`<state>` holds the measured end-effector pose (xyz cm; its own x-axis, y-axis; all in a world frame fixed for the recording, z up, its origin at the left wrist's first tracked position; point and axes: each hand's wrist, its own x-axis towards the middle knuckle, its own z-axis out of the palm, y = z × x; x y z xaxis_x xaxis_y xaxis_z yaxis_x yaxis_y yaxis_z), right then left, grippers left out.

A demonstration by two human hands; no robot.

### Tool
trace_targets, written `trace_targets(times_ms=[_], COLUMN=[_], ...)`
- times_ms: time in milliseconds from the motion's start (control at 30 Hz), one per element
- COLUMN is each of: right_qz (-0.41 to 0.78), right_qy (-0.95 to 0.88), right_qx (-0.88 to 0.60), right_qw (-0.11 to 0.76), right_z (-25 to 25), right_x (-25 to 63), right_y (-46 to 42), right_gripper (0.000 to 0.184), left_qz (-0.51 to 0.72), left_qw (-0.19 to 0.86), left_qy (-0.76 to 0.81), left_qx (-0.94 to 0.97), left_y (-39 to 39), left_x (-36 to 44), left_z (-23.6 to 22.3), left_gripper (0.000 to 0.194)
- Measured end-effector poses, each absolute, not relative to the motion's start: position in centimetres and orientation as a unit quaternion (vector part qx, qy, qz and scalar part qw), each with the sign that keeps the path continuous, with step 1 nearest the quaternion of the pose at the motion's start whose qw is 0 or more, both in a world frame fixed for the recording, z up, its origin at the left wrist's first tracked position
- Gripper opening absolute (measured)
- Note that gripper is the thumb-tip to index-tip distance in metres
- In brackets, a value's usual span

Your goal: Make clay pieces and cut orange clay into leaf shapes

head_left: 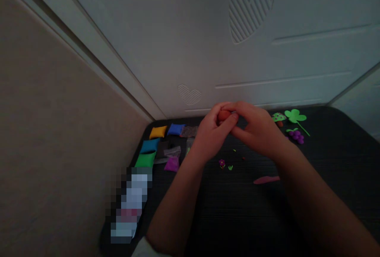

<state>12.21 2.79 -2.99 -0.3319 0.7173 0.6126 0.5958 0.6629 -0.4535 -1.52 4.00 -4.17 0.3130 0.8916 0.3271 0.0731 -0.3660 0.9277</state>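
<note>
An orange-brown lump of modelling clay [225, 116] is held between my two hands above the far part of the dark table. My left hand [211, 132] curls round it, thumb across its front. From the other side my right hand [252, 126] closes in, its fingers meeting the left ones over the lump. Part of the clay is hidden by fingers. Below the hands lie a small purple clay flower [222, 163], a tiny green sprig [230, 168] and small crumbs. A pink modelling knife [265, 180] rests partly behind my right forearm.
Finished-looking clay pieces stand back right: a mushroom [279, 118], a green clover [295, 116] and purple grapes [297, 136]. Several clay packets, including a yellow one [158, 132] and a purple one [172, 163], lie left. A pixelated object [132, 205] sits at the left edge. A white panel [190, 51] rises behind.
</note>
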Motion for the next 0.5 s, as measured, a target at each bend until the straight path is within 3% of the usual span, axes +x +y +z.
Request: trace_targets(times_ms=[500], right_qz=[0.076], right_qy=[-0.815], right_qx=[-0.403], right_qw=[0.411], right_z=[-2.95], right_x=[12.22], right_y=[2.86], right_gripper=[0.025], left_qz=[0.466], left_qw=[0.446], left_qy=[0.35], left_qx=[0.68], left_y=[3.98], left_x=[-1.57], left_z=[-4.16], left_gripper=[0.029])
